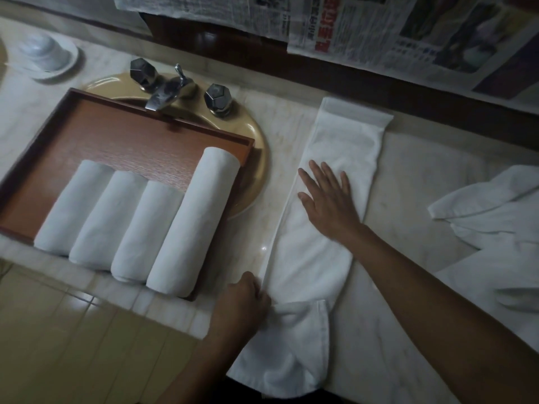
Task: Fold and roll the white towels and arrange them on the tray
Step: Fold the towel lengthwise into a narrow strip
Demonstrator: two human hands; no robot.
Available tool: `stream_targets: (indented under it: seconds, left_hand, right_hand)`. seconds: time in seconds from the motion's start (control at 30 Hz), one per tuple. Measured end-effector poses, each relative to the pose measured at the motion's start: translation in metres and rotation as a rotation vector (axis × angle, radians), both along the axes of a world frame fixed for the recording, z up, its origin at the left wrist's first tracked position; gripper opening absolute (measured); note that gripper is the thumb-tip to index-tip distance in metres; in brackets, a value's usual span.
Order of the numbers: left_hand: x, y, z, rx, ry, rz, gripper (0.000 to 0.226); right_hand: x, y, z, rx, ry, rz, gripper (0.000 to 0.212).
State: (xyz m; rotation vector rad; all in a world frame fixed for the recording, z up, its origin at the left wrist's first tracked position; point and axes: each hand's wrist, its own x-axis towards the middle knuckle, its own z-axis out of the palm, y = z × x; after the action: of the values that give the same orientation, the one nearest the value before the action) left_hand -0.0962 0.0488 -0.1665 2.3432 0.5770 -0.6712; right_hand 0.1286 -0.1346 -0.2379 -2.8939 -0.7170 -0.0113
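Right hand (329, 199), fingers spread, flattens the towel (315, 255); left hand (245, 298) pinches its near edge, so a tug could skew the fold.

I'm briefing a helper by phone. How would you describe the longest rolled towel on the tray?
Find the brown tray lying over the gold sink. Four white rolled towels lie side by side at its near end. Yours is the rightmost roll, reaching farther back than the other three.
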Motion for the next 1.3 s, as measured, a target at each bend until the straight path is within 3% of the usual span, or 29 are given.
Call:
stream_targets:
  seconds: [0.23,0.3,0.5,0.57,0.63,0.67,0.73,0.87,0.9,1.0,1.07,1.23,1.3]
  left_hand:
    - [0.009,0.009,0.0,0.049,-0.041,-0.042,0.029]
    - [0.012,0.012,-0.001,0.014,-0.036,-0.047,0.03]
    - [0.014,0.015,0.012,-0.074,0.011,-0.241,0.018]
    - [0.014,0.014,0.025,-0.374,0.028,-0.15,0.01]
    - [0.012,0.012,0.032,-0.853,0.098,0.119,0.037]
    - [0.009,0.01,0.029,-0.991,0.157,0.249,0.047]
    - [0.001,0.008,0.024,-1.082,0.239,0.262,0.051]
    - [-0.006,0.019,0.016,-0.801,0.197,-0.267,0.06]
    - [-0.008,0.021,0.014,-0.76,0.172,-0.313,0.055]
    - [-0.025,0.021,0.009,-0.742,0.13,-0.065,0.033]
    - [-0.035,0.021,0.004,-0.588,0.066,0.047,0.035]
    - [-0.054,0.023,-0.007,-0.214,-0.003,0.012,0.049]
    - [-0.059,0.02,-0.009,-0.162,0.002,0.015,0.048]
  right_hand:
    - [-0.016,0.01,0.014,-0.004,-0.053,-0.095,0.059]
    - [-0.042,0.013,0.015,0.033,-0.051,-0.035,0.058]
    - [-0.054,0.007,0.005,0.017,0.019,-0.061,0.057]
    - [-0.044,0.012,0.006,0.019,0.002,-0.069,0.055]
    - [-0.039,0.011,0.003,0.009,-0.026,-0.079,0.054]
    - [-0.037,0.011,0.002,0.009,-0.038,-0.083,0.053]
    - [-0.039,0.009,0.002,0.016,-0.055,-0.089,0.053]
    - [-0.042,0.008,0.003,0.031,-0.071,-0.082,0.053]
    - [-0.042,0.007,0.003,0.03,-0.074,-0.086,0.053]
    - [-0.041,0.006,0.003,0.021,-0.046,-0.097,0.054]
    - [-0.039,0.007,0.005,0.02,-0.045,-0.091,0.054]
    - [-0.033,0.004,0.006,0.025,-0.032,-0.087,0.054]
    - [-0.033,0.003,0.005,0.022,-0.026,-0.082,0.055]
